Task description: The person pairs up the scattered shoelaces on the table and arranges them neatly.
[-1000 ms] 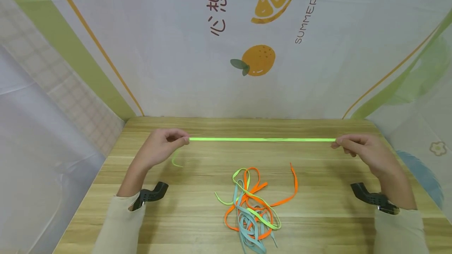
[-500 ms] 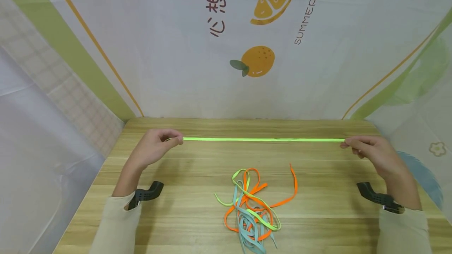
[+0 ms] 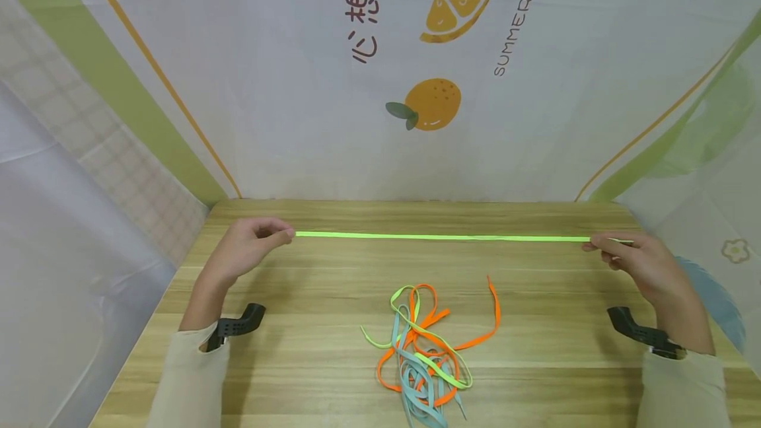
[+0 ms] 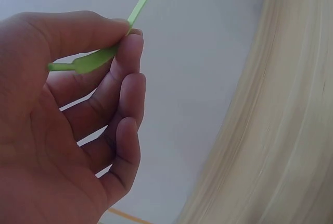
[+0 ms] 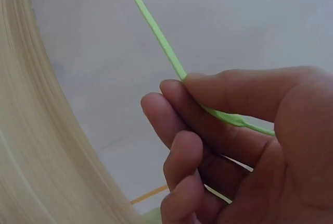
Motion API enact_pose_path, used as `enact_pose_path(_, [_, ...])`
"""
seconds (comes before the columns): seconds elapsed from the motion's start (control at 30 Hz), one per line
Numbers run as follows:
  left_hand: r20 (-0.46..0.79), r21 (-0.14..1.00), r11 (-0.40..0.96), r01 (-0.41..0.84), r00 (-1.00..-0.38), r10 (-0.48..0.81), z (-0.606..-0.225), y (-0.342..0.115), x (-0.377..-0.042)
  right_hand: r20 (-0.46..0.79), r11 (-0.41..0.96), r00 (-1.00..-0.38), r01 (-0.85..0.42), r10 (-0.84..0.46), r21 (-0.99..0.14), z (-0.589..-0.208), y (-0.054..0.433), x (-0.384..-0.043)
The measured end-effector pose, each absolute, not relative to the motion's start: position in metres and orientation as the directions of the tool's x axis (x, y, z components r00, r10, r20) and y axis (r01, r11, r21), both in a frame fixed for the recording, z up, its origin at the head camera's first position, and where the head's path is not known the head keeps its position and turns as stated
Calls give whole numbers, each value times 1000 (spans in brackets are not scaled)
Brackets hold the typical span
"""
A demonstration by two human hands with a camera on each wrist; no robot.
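Note:
A neon-green shoelace (image 3: pixel 416 236) is stretched straight between my two hands above the far part of the table. My left hand (image 3: pixel 246 246) pinches it between thumb and index finger; in the left wrist view its narrow tipped end (image 4: pixel 86 62) lies inside the palm. At the other side my right hand (image 3: pixel 636 259) pinches the lace the same way, and the right wrist view has the other tip (image 5: pixel 255 127) running back under the thumb. Nearer me lies a loose tangle of shoelaces: orange (image 3: pixel 496 312), pale blue (image 3: pixel 416 375) and another green one (image 3: pixel 458 365).
The wooden table (image 3: pixel 321 335) ends at the back against a hanging white cloth (image 3: pixel 297 104) printed with oranges. More cloth (image 3: pixel 71 249) hangs along the left side. A black wrist mount sits on each forearm.
My hands have moved farther apart, left hand leftward and right hand rightward, with a longer stretch of lace between them. The lace end dangling below my left hand no longer hangs there.

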State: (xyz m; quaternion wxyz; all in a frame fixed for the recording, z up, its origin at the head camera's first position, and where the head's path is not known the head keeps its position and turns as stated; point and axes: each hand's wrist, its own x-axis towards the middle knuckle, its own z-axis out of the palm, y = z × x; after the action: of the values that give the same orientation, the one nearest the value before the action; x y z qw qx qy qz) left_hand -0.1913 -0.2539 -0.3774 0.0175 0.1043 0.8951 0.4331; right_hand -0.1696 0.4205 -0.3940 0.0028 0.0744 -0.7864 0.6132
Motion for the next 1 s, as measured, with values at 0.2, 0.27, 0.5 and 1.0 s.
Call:
enact_pose_path(0.2, [46, 786, 601, 144, -983, 176, -380, -263, -193, 41, 173, -996, -54, -76, -983, -397, 425, -168])
enact_pose_path(0.27, [37, 787, 603, 133, -985, 169, -381, -265, -193, 26, 152, -998, -35, -57, -988, -398, 426, -167])
enact_pose_path(0.5, [-1, 803, 589, 85, -990, 145, -381, -269, -195, -32, 146, -999, 37, 38, -989, -399, 429, -165])
enact_pose_path(1.0, [-25, 771, 636, 33, -996, 81, -384, -273, -197, -37, 35, -988, 42, 148, -998, -401, 432, -162])
